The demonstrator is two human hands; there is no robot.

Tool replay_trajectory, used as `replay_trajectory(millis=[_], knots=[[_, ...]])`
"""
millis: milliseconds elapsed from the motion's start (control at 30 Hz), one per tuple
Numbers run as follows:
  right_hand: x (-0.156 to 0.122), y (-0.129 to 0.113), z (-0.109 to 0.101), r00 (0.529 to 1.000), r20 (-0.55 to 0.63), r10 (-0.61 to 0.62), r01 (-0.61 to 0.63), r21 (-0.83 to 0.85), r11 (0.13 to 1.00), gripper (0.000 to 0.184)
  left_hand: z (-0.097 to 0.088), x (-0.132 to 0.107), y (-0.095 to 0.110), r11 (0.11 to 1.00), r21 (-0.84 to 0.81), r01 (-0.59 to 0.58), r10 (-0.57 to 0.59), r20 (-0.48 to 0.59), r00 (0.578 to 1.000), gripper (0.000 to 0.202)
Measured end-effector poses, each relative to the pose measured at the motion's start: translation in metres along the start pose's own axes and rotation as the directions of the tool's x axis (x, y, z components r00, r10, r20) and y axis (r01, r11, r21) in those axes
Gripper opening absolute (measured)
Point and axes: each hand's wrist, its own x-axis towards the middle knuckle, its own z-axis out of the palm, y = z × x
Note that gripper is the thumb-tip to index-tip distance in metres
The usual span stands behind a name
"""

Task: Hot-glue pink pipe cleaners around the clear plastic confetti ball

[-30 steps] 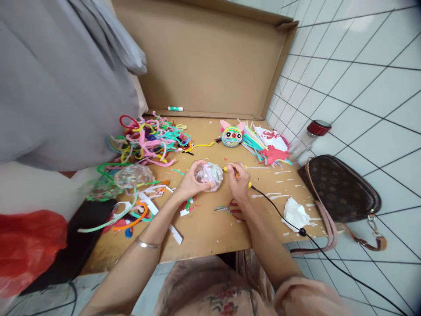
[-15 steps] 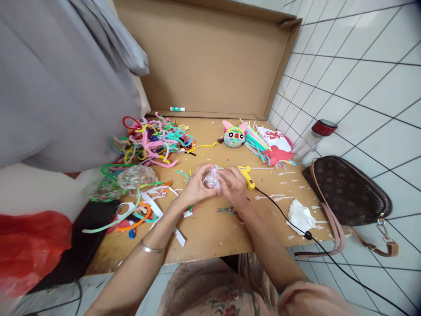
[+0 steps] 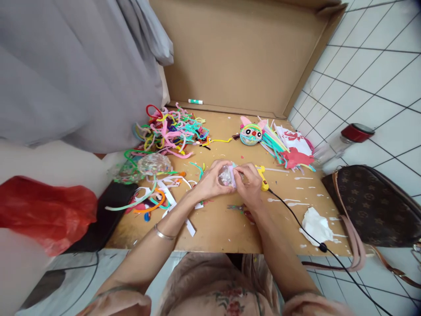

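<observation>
Both my hands are closed round a small clear glittery ball (image 3: 225,176) over the middle of the wooden board (image 3: 213,228). My left hand (image 3: 209,182) cups it from the left. From the right, my right hand (image 3: 247,183) presses a pale purple strip against it. A yellow glue gun (image 3: 262,177) lies on the board just right of my right hand, its black cord (image 3: 296,219) running off toward me. Small scissors (image 3: 240,208) lie under my right wrist.
A heap of coloured pipe cleaners (image 3: 174,131) lies at the back left. A second glittery ball (image 3: 154,164) sits left. A finished decorated ball (image 3: 250,134) and foam sheets (image 3: 289,147) sit at the back right. A brown handbag (image 3: 375,206), a jar (image 3: 342,140) and a white tissue (image 3: 316,225) are on the right; a red bag (image 3: 46,210) is on the left.
My right hand has let go of the glue gun, which now lies on the board, and has joined my left hand on the clear ball. The camera has swung a little to the left.
</observation>
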Motion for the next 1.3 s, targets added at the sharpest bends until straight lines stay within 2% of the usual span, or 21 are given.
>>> replay_trajectory(millis=[300,700,933,1300], knots=[[-0.0003,0.0005,0.0009,1.000,-0.008,-0.002,0.002,0.014,1.000,0.015,-0.0013,-0.0002,0.0020,0.994,-0.043,0.099,-0.097,0.041,0.994,0.085],[-0.0005,-0.0031,-0.0006,0.999,0.028,0.038,-0.038,-0.005,0.999,0.016,-0.0019,0.0003,-0.0019,0.997,-0.057,0.043,-0.041,0.042,0.998,0.068],[0.0003,-0.0039,-0.0009,0.997,0.026,0.070,-0.070,0.020,0.997,0.017,-0.0018,0.0006,-0.0018,0.995,-0.082,0.051,-0.047,0.051,0.998,0.069],[0.0007,-0.0052,0.0001,0.996,0.010,0.091,-0.091,0.048,0.995,0.015,-0.0047,0.0007,0.0004,0.998,-0.035,0.057,-0.054,0.065,0.996,0.070]])
